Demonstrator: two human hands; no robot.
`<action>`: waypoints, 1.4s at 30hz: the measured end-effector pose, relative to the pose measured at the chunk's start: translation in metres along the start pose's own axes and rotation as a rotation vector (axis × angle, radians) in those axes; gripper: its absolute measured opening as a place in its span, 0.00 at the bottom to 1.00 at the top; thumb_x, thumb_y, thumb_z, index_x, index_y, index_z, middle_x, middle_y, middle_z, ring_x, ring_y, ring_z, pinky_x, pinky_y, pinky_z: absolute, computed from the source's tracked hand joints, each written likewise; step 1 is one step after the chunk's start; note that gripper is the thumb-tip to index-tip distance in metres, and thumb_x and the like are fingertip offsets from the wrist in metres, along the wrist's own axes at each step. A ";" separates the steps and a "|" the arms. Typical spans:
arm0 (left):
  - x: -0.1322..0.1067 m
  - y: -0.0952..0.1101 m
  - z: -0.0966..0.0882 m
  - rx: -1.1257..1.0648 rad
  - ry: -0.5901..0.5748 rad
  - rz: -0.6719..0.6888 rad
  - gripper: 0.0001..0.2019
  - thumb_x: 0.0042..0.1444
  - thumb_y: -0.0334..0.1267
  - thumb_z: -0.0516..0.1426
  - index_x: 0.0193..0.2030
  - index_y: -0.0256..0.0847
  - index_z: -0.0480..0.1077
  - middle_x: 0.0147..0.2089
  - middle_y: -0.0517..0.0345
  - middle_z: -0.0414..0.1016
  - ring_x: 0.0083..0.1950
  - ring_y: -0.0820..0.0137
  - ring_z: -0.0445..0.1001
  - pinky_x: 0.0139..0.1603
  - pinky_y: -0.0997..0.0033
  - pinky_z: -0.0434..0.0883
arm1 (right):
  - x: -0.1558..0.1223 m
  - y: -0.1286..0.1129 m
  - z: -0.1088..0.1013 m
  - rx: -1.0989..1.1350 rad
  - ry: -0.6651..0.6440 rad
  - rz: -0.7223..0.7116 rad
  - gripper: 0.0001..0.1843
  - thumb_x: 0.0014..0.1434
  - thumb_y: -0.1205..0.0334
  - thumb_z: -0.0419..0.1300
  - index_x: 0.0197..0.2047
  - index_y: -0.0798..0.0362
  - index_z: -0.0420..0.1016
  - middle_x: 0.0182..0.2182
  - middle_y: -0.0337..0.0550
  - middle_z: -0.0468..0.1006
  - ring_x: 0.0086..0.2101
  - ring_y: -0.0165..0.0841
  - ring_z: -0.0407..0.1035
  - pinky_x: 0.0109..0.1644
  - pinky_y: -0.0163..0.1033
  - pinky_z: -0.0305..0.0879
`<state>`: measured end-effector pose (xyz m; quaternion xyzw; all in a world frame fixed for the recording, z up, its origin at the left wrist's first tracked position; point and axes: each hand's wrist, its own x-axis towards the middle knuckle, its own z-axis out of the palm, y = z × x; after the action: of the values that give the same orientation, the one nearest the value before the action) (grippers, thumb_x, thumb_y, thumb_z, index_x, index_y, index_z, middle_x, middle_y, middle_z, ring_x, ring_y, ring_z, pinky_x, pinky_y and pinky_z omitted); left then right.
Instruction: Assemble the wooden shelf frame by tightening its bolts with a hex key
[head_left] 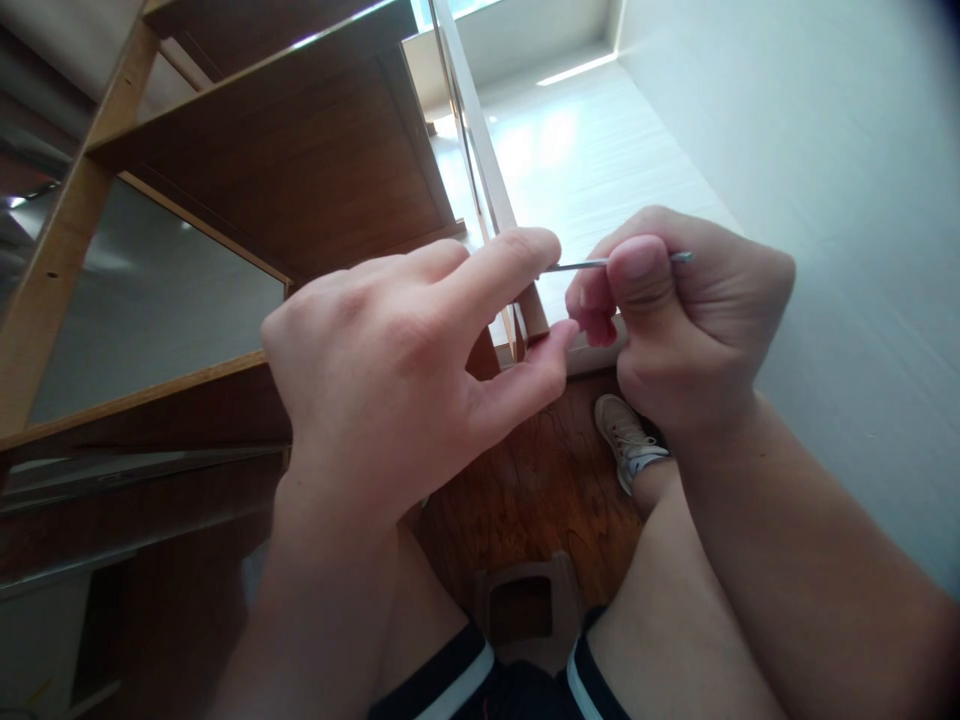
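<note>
- Fingers of the right hand (690, 310) clench a thin metal rod (577, 265) at frame centre.
- Left hand (390, 370) spreads loosely, index fingertip touching the rod's end.

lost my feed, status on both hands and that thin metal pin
Right hand pinching thin metal pin, thumb on top. Left hand open, index tip touching pin's end. Nothing between them; wooden shelf behind.

Brown wooden floor (525, 500): plastic stool (529, 600), sneaker (622, 435) standing on it.
</note>
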<state>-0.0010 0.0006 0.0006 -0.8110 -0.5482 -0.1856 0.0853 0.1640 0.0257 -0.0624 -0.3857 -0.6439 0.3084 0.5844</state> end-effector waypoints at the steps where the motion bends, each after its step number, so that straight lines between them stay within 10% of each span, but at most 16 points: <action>1: 0.000 0.000 0.000 0.007 -0.004 0.009 0.17 0.55 0.54 0.52 0.50 0.58 0.71 0.37 0.64 0.77 0.38 0.71 0.74 0.36 0.72 0.64 | 0.000 0.000 0.001 0.030 -0.001 0.018 0.20 0.62 0.51 0.55 0.23 0.55 0.69 0.20 0.40 0.66 0.22 0.26 0.61 0.25 0.35 0.54; 11: -0.001 -0.002 0.000 0.018 -0.015 0.023 0.18 0.55 0.54 0.52 0.50 0.58 0.71 0.36 0.63 0.77 0.37 0.72 0.73 0.34 0.72 0.64 | -0.003 0.012 0.009 0.311 -0.040 0.166 0.27 0.60 0.45 0.54 0.19 0.56 0.60 0.14 0.36 0.59 0.15 0.21 0.55 0.18 0.31 0.45; 23: -0.001 0.000 0.000 0.004 -0.024 -0.002 0.17 0.55 0.53 0.52 0.49 0.59 0.72 0.36 0.64 0.78 0.36 0.71 0.73 0.35 0.71 0.64 | -0.001 0.004 -0.002 -0.015 -0.044 -0.072 0.18 0.62 0.52 0.55 0.24 0.53 0.68 0.21 0.38 0.67 0.23 0.25 0.61 0.27 0.36 0.54; 42: -0.002 -0.002 0.004 0.015 0.045 0.028 0.18 0.55 0.52 0.53 0.50 0.53 0.72 0.35 0.63 0.78 0.35 0.72 0.72 0.37 0.73 0.62 | -0.004 0.009 0.007 -0.024 0.093 -0.069 0.17 0.64 0.55 0.53 0.25 0.53 0.67 0.20 0.37 0.65 0.22 0.26 0.61 0.27 0.37 0.55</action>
<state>-0.0024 0.0004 -0.0037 -0.8134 -0.5364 -0.1983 0.1064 0.1584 0.0275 -0.0723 -0.3838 -0.6328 0.2622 0.6193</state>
